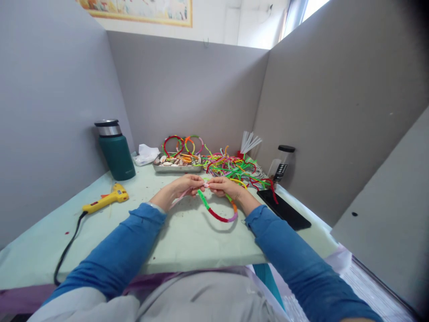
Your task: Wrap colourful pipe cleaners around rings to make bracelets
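Note:
My left hand (187, 184) is pinched closed on a pale pink pipe cleaner (179, 198), whose loose tail hangs down toward my left wrist. Fingertip to fingertip with it, my right hand (224, 185) is closed on a hoop wrapped in coloured pipe cleaners (217, 216). Green, red, purple, orange and yellow sections show along the hoop, which hangs below and behind my hands. A small pinkish bit shows between both sets of fingertips. My fingers hide exactly how the pink strand meets the hoop.
Behind my hands stand a metal tray (177, 169) of shells, finished-looking coloured hoops (173, 136) and a tangled pipe-cleaner pile (234, 165). A yellow glue gun (109, 199) and green bottle (116, 156) are left; a black phone (284, 210) and clear bottle (281, 163) right. Grey partitions surround the table.

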`<control>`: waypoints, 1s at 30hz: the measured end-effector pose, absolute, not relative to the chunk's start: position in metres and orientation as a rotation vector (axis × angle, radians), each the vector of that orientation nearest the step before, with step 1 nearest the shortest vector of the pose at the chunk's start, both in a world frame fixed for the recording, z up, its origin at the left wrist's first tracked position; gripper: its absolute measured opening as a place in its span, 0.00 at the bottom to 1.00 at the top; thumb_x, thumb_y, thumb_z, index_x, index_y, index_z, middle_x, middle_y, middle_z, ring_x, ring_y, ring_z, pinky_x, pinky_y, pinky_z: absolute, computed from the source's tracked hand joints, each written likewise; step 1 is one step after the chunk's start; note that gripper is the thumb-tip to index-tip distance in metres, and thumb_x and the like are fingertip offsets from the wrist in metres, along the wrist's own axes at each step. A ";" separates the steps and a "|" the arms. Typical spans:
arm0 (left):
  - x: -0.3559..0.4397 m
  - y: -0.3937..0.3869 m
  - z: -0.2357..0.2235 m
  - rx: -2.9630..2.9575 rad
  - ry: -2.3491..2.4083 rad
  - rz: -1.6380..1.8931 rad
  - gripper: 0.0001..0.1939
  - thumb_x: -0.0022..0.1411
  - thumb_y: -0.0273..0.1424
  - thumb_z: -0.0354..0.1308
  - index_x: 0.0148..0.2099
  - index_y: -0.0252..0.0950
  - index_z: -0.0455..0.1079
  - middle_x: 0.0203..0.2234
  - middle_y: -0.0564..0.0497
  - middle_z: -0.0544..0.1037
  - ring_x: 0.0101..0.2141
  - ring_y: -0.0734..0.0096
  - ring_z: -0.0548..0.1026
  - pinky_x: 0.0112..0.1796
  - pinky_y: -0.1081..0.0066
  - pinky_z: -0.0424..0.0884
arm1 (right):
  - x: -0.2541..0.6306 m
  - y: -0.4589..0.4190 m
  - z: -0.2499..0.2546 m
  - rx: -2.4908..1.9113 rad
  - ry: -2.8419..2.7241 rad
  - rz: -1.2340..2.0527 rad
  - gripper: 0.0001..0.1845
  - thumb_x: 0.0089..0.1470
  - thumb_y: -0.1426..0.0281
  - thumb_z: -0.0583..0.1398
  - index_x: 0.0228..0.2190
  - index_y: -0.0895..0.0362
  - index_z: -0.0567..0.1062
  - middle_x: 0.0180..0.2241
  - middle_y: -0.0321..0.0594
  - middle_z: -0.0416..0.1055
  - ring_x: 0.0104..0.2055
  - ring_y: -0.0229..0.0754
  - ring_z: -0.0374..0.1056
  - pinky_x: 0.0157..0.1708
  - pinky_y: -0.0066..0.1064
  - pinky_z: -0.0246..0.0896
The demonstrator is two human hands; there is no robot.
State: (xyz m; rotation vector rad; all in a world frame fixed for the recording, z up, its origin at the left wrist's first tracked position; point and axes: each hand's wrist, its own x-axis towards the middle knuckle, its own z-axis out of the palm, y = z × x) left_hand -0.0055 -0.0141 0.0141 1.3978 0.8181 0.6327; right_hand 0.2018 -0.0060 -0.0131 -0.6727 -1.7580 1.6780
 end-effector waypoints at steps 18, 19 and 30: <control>0.002 -0.011 0.003 1.454 0.932 0.870 0.14 0.49 0.34 0.62 0.34 0.33 0.63 0.25 0.50 0.76 0.16 0.82 0.64 0.19 0.78 0.58 | 0.197 -0.001 -0.018 -0.686 -1.644 1.704 0.15 0.44 0.64 0.63 0.31 0.60 0.68 0.19 0.27 0.58 0.14 0.24 0.41 0.14 0.23 0.30; 0.002 -0.010 0.002 1.474 0.936 0.881 0.14 0.49 0.35 0.62 0.34 0.33 0.63 0.25 0.49 0.77 0.17 0.82 0.65 0.20 0.78 0.58 | 0.197 0.000 -0.018 -0.685 -1.631 1.703 0.15 0.44 0.64 0.63 0.31 0.60 0.68 0.19 0.27 0.58 0.14 0.24 0.41 0.14 0.23 0.30; 0.004 -0.011 0.003 1.701 1.087 1.003 0.19 0.43 0.42 0.64 0.31 0.31 0.70 0.25 0.49 0.77 0.19 0.79 0.66 0.20 0.77 0.58 | 0.193 -0.001 -0.018 -0.705 -1.589 1.685 0.14 0.44 0.64 0.64 0.31 0.59 0.68 0.19 0.28 0.58 0.14 0.24 0.42 0.14 0.23 0.29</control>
